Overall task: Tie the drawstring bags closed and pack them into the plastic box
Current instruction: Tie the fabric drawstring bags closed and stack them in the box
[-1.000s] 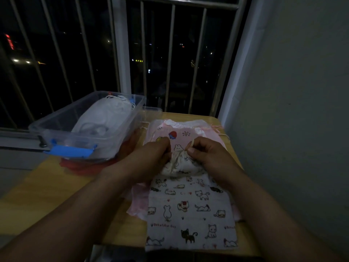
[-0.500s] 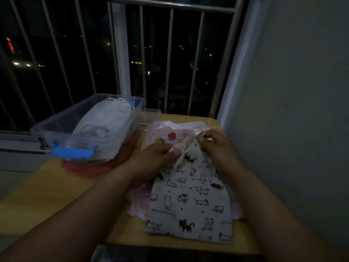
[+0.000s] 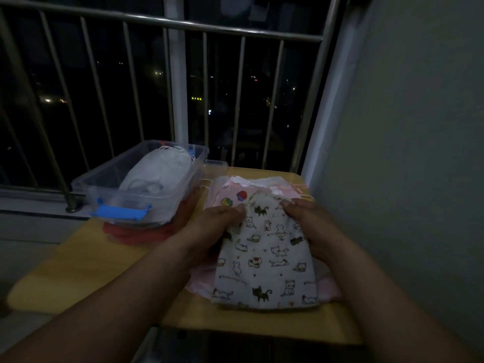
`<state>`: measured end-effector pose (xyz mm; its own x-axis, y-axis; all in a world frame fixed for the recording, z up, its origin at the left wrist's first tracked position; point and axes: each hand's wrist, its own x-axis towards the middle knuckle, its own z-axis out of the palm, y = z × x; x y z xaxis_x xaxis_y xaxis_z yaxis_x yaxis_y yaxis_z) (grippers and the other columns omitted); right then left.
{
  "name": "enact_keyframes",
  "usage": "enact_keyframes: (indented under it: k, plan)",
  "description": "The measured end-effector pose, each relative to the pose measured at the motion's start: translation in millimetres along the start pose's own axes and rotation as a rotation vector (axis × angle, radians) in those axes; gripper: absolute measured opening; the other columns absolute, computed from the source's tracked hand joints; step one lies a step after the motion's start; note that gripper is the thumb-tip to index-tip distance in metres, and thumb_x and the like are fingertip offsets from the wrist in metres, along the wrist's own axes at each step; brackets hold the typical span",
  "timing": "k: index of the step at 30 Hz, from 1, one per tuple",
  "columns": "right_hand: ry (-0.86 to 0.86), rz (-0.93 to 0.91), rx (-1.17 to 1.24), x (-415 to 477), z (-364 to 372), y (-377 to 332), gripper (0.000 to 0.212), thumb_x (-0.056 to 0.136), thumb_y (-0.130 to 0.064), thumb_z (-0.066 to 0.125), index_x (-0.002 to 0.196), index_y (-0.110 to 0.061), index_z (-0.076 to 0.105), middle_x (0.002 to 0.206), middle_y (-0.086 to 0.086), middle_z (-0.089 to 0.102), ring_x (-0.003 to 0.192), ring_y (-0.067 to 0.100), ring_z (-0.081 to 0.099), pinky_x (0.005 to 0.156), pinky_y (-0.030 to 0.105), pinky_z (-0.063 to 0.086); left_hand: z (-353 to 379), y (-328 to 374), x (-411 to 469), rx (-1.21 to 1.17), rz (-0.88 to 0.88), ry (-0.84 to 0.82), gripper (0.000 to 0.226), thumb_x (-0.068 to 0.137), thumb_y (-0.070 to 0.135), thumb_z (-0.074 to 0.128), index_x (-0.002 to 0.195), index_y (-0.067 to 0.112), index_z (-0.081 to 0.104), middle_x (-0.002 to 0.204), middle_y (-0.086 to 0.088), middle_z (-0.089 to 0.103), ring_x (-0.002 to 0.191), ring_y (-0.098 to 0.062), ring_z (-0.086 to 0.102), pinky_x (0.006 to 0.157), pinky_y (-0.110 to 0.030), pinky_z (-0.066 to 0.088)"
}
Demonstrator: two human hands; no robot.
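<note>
1. My left hand [image 3: 209, 225] grips the left edge of the cat-print drawstring bag [image 3: 267, 258] near its top, fingers curled onto the cloth.
2. My right hand [image 3: 311, 224] holds the right edge at about the same height, thumb lying on the fabric.
3. The bag's neck is bunched narrow between my two hands. In this dim light I cannot tell whether its cords are knotted.
4. The bag's lower end rests on a pile of pink drawstring bags [image 3: 230, 199], on the right part of the wooden table [image 3: 86, 271], close to the wall [image 3: 406, 153].
5. The clear plastic box [image 3: 162, 203] stands just beside the pile, to its left, open at the top, with a blue latch [image 3: 119, 213] on its near end.
6. A white drawstring bag [image 3: 157, 171] lies inside the box, its cords at the far end.
7. Something red [image 3: 131, 233] lies under the box's near end.
8. A metal railing [image 3: 183, 24] runs behind the table, with scattered night lights beyond it.
</note>
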<state>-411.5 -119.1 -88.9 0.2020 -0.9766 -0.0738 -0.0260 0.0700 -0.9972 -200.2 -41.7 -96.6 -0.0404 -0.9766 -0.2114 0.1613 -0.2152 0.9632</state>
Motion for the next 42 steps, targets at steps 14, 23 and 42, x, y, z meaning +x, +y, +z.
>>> enact_keyframes:
  k: [14,23,42]
  plan:
    - [-0.097,-0.096,0.066,-33.8,18.6,-56.4,0.027,0.103,-0.023,0.058,0.119,-0.006,0.072,0.113,0.015,0.076,0.104,0.03,0.074,0.093,0.046,0.057,3.2,47.5,-64.2,0.234,0.39,0.166,0.03,0.109,0.026,0.047,0.127,0.029,0.07,0.118,0.006,0.076,0.111,-0.013,0.071,0.102,-0.046,0.056]
    - [-0.151,-0.206,0.002,-17.2,104.2,-133.6,0.02,0.102,-0.014,0.059,0.107,-0.007,0.076,0.102,0.016,0.078,0.096,0.035,0.074,0.088,0.05,0.06,-59.0,141.3,-93.1,0.212,0.504,0.288,0.027,0.11,0.023,0.048,0.126,0.023,0.069,0.113,-0.001,0.078,0.101,-0.016,0.075,0.087,-0.036,0.062]
    - [-0.151,-0.555,-0.853,80.5,204.4,-102.8,0.026,0.101,-0.02,0.052,0.109,-0.03,0.074,0.114,-0.009,0.069,0.101,0.012,0.064,0.088,0.031,0.052,-138.4,134.4,3.3,1.388,0.188,0.193,0.059,0.1,0.052,0.055,0.153,0.029,0.043,0.155,-0.006,0.045,0.131,-0.029,0.053,0.101,-0.037,0.05]
